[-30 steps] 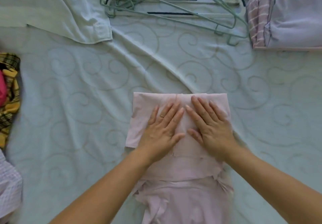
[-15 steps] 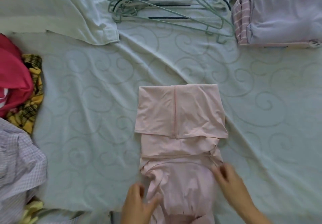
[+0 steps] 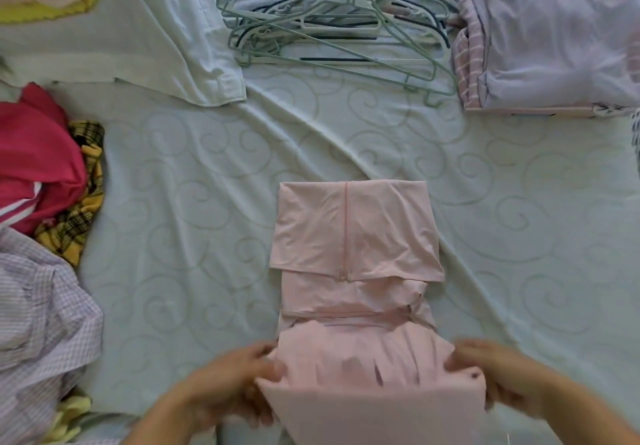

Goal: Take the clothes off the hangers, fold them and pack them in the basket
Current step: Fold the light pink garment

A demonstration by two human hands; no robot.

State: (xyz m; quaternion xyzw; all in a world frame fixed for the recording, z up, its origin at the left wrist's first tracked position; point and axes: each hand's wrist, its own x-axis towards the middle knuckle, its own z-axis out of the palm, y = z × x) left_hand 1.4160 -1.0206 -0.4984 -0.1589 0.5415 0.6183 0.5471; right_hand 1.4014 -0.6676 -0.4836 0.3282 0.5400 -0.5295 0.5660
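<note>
1. Midway down the bed, near the person, lies the pink zip-up garment (image 3: 353,236), its far end already folded back over itself.
2. Left hand (image 3: 239,380) and right hand (image 3: 498,372) each pinch a side of its near end, lifting it, likely for the next fold.
3. Beyond lie bare hangers (image 3: 332,28) and folded clothes (image 3: 554,35); unfolded garments (image 3: 38,153) sit left on the pale swirl-patterned bedsheet (image 3: 180,202).

Soft, even daylight with faint shadows; edges bow from the wide lens, near foreground motion-blurred.
</note>
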